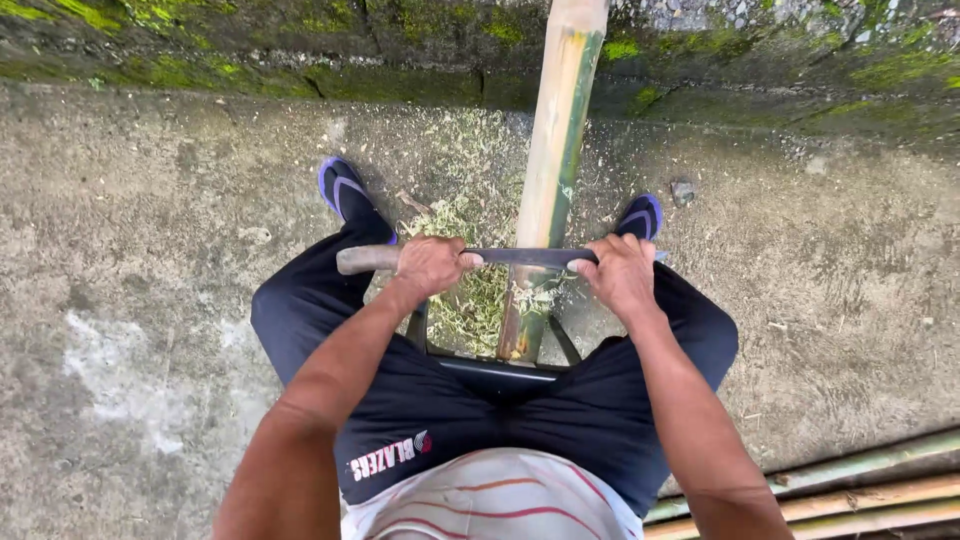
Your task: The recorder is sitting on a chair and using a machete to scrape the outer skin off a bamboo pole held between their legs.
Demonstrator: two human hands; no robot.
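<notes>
As both ends need steady pull, we note the left hand (pixel 428 266) and right hand (pixel 620 272) closed around the blade (pixel 525 257). It lies square across the pole (pixel 555 150), for even scraping over shavings (pixel 470 305).

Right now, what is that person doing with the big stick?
A person sits on a low stool with a bamboo pole running out between the legs toward a mossy wall. Both hands hold a long blade laid across the pole: the left hand grips its wooden handle, the right hand holds the other end. Part of the pole is bare and pale, part green. Shavings lie on the concrete between the feet. More bamboo poles lie at the right.
</notes>
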